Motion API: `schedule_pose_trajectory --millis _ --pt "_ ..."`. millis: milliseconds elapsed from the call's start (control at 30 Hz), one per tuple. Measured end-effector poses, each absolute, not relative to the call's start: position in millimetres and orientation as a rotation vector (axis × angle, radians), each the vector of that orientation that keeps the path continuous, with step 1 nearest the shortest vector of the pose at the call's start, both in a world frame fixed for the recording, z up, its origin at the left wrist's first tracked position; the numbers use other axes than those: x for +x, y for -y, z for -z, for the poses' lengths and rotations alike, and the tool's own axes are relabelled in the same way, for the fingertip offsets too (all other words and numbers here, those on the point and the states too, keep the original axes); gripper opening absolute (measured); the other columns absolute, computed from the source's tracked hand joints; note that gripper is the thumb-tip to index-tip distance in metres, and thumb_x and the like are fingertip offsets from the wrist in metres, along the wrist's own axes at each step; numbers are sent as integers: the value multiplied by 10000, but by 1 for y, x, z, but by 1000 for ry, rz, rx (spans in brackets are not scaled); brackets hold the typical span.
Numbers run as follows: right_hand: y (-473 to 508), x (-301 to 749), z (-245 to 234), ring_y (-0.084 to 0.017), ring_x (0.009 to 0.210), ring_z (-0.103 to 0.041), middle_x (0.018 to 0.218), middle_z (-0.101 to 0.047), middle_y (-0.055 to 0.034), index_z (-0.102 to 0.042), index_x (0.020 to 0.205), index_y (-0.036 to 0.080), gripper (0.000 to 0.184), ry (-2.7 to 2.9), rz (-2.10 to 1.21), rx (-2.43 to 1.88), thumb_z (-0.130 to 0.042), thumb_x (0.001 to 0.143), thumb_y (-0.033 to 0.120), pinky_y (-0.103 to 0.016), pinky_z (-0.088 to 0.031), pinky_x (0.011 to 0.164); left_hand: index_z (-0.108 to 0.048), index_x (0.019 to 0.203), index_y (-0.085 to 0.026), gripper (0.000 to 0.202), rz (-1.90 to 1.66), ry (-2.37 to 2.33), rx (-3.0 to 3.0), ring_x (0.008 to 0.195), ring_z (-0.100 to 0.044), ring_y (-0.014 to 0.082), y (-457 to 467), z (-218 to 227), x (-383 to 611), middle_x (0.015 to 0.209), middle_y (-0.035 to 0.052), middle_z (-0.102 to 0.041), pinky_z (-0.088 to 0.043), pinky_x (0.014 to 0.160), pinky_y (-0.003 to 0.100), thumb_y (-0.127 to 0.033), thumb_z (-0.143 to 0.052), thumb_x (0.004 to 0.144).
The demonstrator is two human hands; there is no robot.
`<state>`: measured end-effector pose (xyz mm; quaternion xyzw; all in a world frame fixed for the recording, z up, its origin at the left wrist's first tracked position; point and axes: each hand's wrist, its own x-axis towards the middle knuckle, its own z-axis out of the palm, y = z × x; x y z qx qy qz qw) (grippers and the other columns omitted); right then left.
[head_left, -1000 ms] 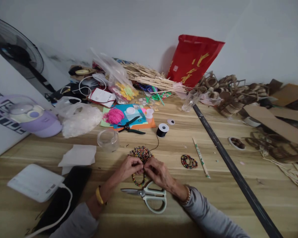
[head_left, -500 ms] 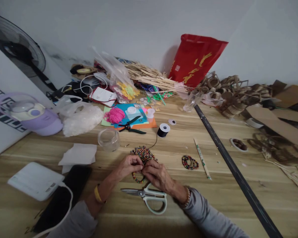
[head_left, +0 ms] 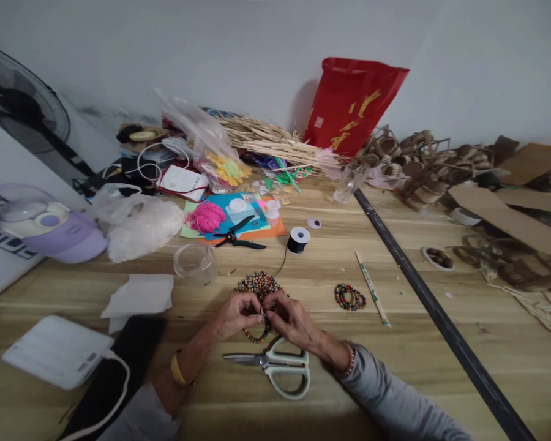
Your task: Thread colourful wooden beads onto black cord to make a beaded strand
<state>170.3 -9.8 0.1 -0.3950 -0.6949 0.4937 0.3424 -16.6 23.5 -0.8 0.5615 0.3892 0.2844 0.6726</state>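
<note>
My left hand (head_left: 237, 315) and my right hand (head_left: 292, 320) meet over the table, fingertips pinched close together. Between them they grip the ends of a beaded string, whose loop of small multicoloured beads (head_left: 256, 338) hangs just below the fingers. The exact spot they pinch is hidden by the fingers. Right behind the hands lies a heap of strung beads (head_left: 259, 283), and a black cord runs from it to a spool (head_left: 299, 241). Scissors with pale handles (head_left: 288, 375) rest nearest me, blades pointing left. Finished-looking bead bracelets (head_left: 349, 297) lie to the right.
Left are a clear jar (head_left: 194, 263), white paper (head_left: 138, 297) and a white power bank (head_left: 57, 352) with a cable. Behind stand pliers (head_left: 236, 236), pink yarn (head_left: 205, 217) and a red bag (head_left: 353, 104). A dark strip (head_left: 422, 288) crosses the table at right.
The whole view has shifted slightly, so the things on the table sit a little further left. Both hands stay pinched together, with the fingers slightly repositioned around the beaded string.
</note>
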Motion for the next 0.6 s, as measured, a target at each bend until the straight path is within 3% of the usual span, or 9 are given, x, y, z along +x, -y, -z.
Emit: schedule_pose_trajectory --millis 167,400,600 --pt "8 167 1 -53 476 -475 732 -540 9 -508 923 159 280 1582 -1556 -977 -532 855 429 -163 -382 432 -565 628 -120 206 -624 -906 1334 531 -489 85 -22 2 -17 583 -18 -577 -372 535 198 -239 -729 591" --pt "5 168 -7 -51 494 -374 617 -471 41 -559 800 140 254 1651 -1467 -1074 -607 801 390 -161 -300 440 -568 599 -125 133 -647 -979 1409 534 -481 86 -20 5 -14 585 -15 -564 -388 530 191 -189 -684 585" --pt "5 167 -3 -53 505 -395 606 -476 46 -562 770 134 249 1639 -1469 -1085 -661 757 362 -164 -323 461 -568 585 -130 33 -698 -1014 1504 561 -518 102 -18 2 -10 600 -5 -581 -421 539 187 -113 -596 581"
